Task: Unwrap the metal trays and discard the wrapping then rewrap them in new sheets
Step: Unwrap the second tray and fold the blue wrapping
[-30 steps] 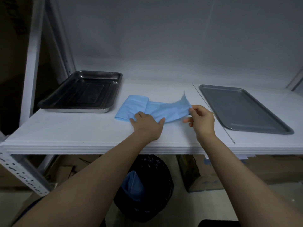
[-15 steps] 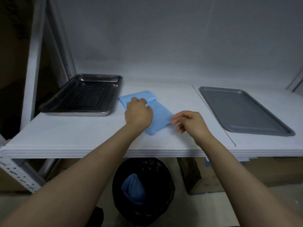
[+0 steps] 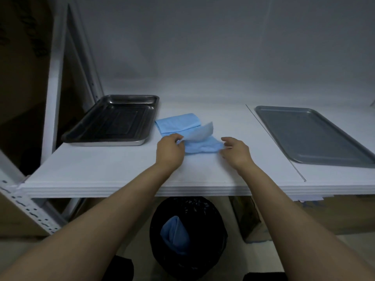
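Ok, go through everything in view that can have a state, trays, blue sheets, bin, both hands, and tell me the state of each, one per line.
Deep tray: unwrapped, bare, upright on the shelf.
Flat tray: unwrapped, bare, lying flat.
Blue sheet: partly folded, one layer lifted.
Left hand: pinching the lifted layer.
Right hand: fingers loose, at the sheet's right edge; grip unclear.
Bin: open, black liner.
Discarded wrapping: crumpled inside the bin.

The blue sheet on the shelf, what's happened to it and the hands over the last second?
The left hand moved from pressing the folded blue sheet flat to lifting a layer off it. The right hand dropped the raised corner and now touches the near end. Both trays and the bin stayed put.
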